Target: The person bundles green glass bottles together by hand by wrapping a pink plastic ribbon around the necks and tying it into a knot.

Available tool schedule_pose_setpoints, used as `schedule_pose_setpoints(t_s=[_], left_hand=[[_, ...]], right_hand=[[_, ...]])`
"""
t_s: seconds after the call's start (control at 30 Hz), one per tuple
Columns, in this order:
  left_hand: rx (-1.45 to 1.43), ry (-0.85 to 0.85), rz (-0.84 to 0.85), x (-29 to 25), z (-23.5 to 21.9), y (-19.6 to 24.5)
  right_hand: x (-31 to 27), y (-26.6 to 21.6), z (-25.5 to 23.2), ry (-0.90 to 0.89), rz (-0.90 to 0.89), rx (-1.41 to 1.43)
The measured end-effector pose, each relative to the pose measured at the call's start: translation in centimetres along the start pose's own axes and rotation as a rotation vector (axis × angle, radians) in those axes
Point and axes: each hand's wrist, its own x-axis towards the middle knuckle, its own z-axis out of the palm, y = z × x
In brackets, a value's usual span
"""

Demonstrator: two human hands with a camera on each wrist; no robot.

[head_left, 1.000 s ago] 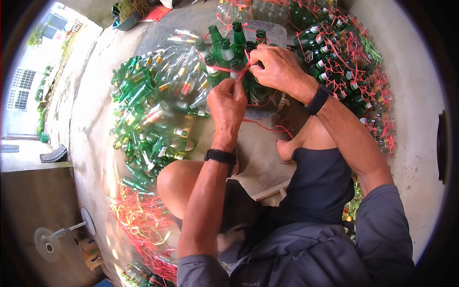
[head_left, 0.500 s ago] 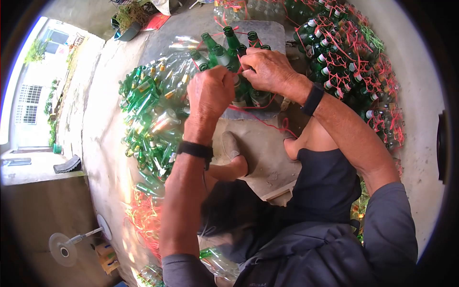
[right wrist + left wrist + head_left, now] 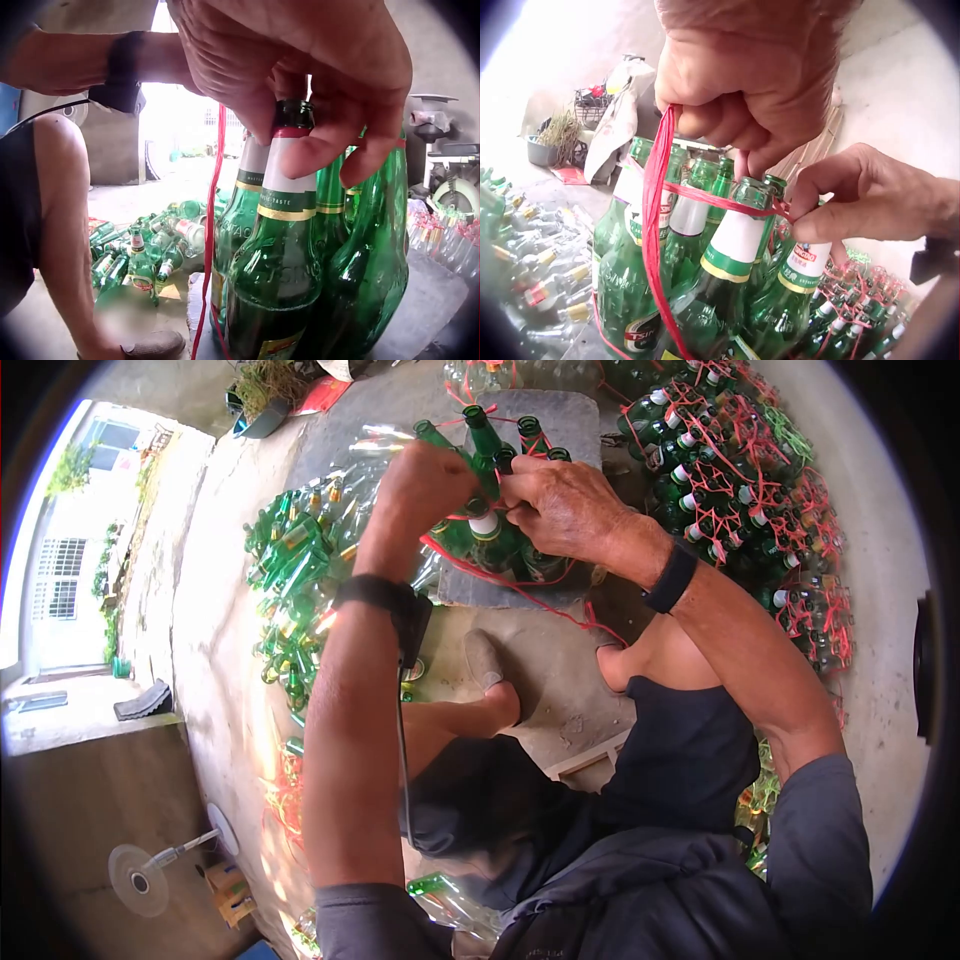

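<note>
My left hand (image 3: 425, 490) is raised above a cluster of green glass bottles (image 3: 727, 244), its fingers curled round red plastic twine (image 3: 653, 199). From that fist the twine hangs down in front of the bottles. Another stretch of it runs across the bottle necks to my right hand (image 3: 570, 510), whose thumb and finger pinch it beside a neck in the left wrist view. In the right wrist view, the right-hand fingers surround the top of a bottle (image 3: 289, 210) with a white and green neck label. The bottles stand upright, close together, on a grey board (image 3: 560, 430).
Loose green and clear bottles (image 3: 300, 545) lie heaped on the left. Twine-bound bottles (image 3: 700, 480) are stacked on the right. Red twine lies in a pile (image 3: 285, 800) at lower left, near a fan (image 3: 140, 880). A potted plant (image 3: 262, 405) stands at the back.
My left hand has moved up and to the left from the front of the bottles, drawing the twine with it. The right hand has stayed near the bottle necks.
</note>
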Motion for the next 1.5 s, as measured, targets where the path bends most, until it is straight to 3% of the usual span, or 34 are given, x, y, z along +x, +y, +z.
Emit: schedule_pose_setpoints(t_s=[0.03, 0.27, 0.57, 0.73, 0.77, 0.8, 1.0, 1.5], left_hand=[[-0.002, -0.093, -0.033, 0.3, -0.6, 0.0], [0.184, -0.103, -0.009, 0.0, -0.6, -0.1], [0.28, 0.127, -0.198, -2.2, 1.5, 0.1], [0.123, 0.17, -0.33, -3.7, 2.7, -0.1], [0.126, 0.21, -0.219, -4.0, 3.1, -0.5], [0.128, 0.213, -0.219, -4.4, 3.2, -0.5], [-0.403, 0.39, -0.377, -5.9, 5.2, -0.1], [-0.56, 0.639, -0.351, -8.0, 9.0, 3.1]], right_hand=[[0.0, 0.0, -0.1, -0.002, -0.003, 0.007], [-0.2, 0.5, 0.2, 0.032, -0.066, 0.024], [-0.2, 0.2, -0.4, -0.018, -0.023, 0.006], [-0.3, 0.8, -0.2, -0.005, -0.058, 0.036], [-0.3, 0.9, -0.2, -0.001, -0.06, 0.035], [-0.3, 0.9, -0.1, -0.003, -0.056, 0.045], [-0.2, 1.7, 0.0, 0.0, -0.091, 0.098], [0.1, 3.2, -2.2, -0.078, -0.226, 0.067]])
